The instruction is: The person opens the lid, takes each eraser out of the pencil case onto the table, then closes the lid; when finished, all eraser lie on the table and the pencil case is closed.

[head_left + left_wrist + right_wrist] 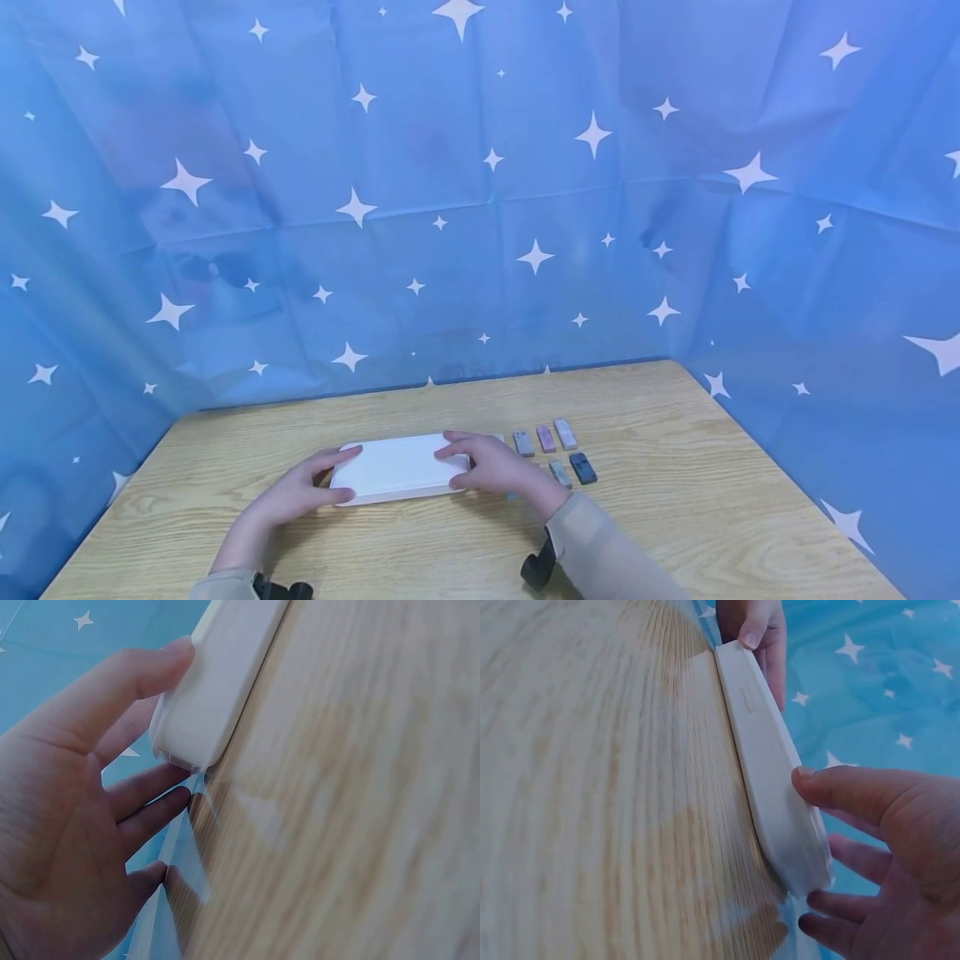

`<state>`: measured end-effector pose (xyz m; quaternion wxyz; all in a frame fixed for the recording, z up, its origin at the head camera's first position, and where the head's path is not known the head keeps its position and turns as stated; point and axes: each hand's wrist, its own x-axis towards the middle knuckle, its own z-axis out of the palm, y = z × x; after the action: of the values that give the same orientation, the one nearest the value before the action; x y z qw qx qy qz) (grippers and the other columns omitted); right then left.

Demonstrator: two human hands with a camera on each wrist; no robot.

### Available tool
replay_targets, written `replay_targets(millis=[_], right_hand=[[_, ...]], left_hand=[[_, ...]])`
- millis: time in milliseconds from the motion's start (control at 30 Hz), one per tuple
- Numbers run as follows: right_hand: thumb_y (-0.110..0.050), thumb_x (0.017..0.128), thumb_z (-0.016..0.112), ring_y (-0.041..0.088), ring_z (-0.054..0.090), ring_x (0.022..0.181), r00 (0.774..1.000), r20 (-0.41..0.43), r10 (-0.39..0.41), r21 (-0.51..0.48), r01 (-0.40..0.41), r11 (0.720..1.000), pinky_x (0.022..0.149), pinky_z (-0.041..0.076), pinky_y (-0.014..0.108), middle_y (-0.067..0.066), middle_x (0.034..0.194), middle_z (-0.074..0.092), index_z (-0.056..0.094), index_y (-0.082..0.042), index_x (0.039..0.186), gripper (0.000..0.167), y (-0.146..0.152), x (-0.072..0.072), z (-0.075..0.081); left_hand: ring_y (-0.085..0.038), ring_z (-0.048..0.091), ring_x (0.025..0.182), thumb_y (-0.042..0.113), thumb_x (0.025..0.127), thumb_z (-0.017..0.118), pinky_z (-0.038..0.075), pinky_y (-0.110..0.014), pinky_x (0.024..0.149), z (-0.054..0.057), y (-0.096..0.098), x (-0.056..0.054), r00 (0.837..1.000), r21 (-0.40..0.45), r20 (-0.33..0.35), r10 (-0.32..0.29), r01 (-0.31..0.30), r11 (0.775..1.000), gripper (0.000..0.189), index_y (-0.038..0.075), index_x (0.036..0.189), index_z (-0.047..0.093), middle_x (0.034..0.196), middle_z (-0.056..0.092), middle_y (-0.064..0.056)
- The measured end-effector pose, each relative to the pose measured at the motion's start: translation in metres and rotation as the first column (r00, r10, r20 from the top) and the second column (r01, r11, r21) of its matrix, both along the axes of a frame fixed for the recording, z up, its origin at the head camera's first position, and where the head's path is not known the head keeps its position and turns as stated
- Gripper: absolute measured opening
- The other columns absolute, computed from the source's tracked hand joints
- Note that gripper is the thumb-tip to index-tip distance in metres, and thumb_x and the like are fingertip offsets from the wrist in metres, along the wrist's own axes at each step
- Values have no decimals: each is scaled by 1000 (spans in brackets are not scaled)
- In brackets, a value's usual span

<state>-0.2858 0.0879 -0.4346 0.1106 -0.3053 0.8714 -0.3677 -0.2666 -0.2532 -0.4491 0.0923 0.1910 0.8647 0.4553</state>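
A long, flat white box (pixel 397 468) with rounded corners lies on the wooden table, its plain top facing up. At its left end my left hand (pixel 296 492) grips it, thumb on the near edge and fingers on the far one. My right hand (pixel 495 465) holds the opposite end the same way. In the left wrist view the thumb presses the side of the box (pixel 217 682), while the lower fingers are spread beside its end. The right wrist view shows a faint raised mark on the box's side (pixel 761 742). What is inside cannot be seen.
Right of the box lie several small phone-shaped pieces: a grey one (pixel 523 443), a pink one (pixel 546 438), a pale one (pixel 566 433), a dark one (pixel 582 467) and a greenish one (pixel 559 473). Others are partly hidden by my right hand. A blue starred curtain (pixel 450 275) surrounds the table (pixel 675 500).
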Motion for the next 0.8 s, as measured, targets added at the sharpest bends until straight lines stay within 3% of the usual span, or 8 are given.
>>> replay_targets(millis=[67, 133, 233, 300, 333, 533, 667, 800], right_hand=[[-16, 87, 73, 21, 61, 103, 1000, -4, -3, 3, 3, 1000, 77, 42, 27, 8, 152, 38, 65, -15, 128, 41, 0, -1, -1], [-16, 88, 73, 23, 62, 93, 1000, 3, 0, 0, 0, 1000, 77, 42, 28, 7, 153, 37, 65, -15, 128, 41, 0, -2, -2], [-17, 88, 73, 23, 55, 117, 1000, 4, -1, 2, 1, 1000, 80, 42, 28, 6, 153, 37, 65, -17, 128, 41, -1, -2, -4], [-17, 88, 73, 28, 59, 108, 1000, 9, 4, 2, -4, 1000, 80, 43, 29, 6, 153, 37, 65, -17, 128, 41, -1, -2, -5], [-17, 88, 72, 27, 54, 119, 1000, 5, 4, 6, -4, 1000, 84, 44, 30, 6, 153, 37, 65, -18, 128, 41, -1, -2, -5], [-19, 90, 70, 26, 39, 136, 1000, -12, 21, 12, -20, 1000, 98, 44, 39, 6, 153, 36, 63, -18, 131, 41, -1, -3, -4], [-24, 93, 66, 26, 40, 135, 1000, -9, 27, -13, -27, 1000, 100, 43, 42, 7, 154, 34, 58, -16, 136, 44, 5, -6, 0], [-29, 95, 62, 30, 34, 139, 998, -53, 18, -15, -19, 1000, 107, 34, 50, 8, 154, 34, 53, -14, 140, 48, 22, -10, 10]], left_hand=[[-50, 17, 139, 23, 86, 74, 21, -67, 105, 1, 0, 1, 1000, 8, 6, 0, 0, 1000, 65, 12, 144, 48, 153, 30, -23], [-50, 16, 140, 23, 86, 74, 21, -66, 106, 1, 0, 2, 1000, 9, 10, -1, 1, 1000, 65, 12, 145, 47, 153, 30, -23], [-50, 17, 139, 23, 86, 74, 21, -66, 106, 0, -1, 3, 1000, 3, 9, 2, -2, 1000, 65, 12, 145, 47, 152, 30, -23], [-51, 18, 139, 24, 86, 74, 21, -67, 105, 0, -1, 4, 1000, -5, 3, 7, -7, 1000, 65, 12, 144, 48, 152, 31, -23], [-50, 19, 139, 25, 86, 74, 21, -66, 106, -1, -2, 4, 1000, -7, 4, 12, -12, 1000, 65, 12, 144, 48, 152, 32, -23], [-50, 22, 138, 28, 85, 75, 21, -66, 106, -2, -3, 2, 999, -31, -47, 21, -23, 999, 67, 11, 144, 48, 151, 33, -23], [-50, 24, 137, 27, 87, 73, 22, -65, 106, -1, -5, 0, 994, -17, -112, 13, -15, 1000, 70, 5, 146, 42, 150, 33, -26], [-50, 23, 137, 32, 91, 68, 22, -68, 104, 6, -12, 1, 985, -49, -158, 70, -79, 996, 72, 8, 150, 35, 153, 29, -24]])
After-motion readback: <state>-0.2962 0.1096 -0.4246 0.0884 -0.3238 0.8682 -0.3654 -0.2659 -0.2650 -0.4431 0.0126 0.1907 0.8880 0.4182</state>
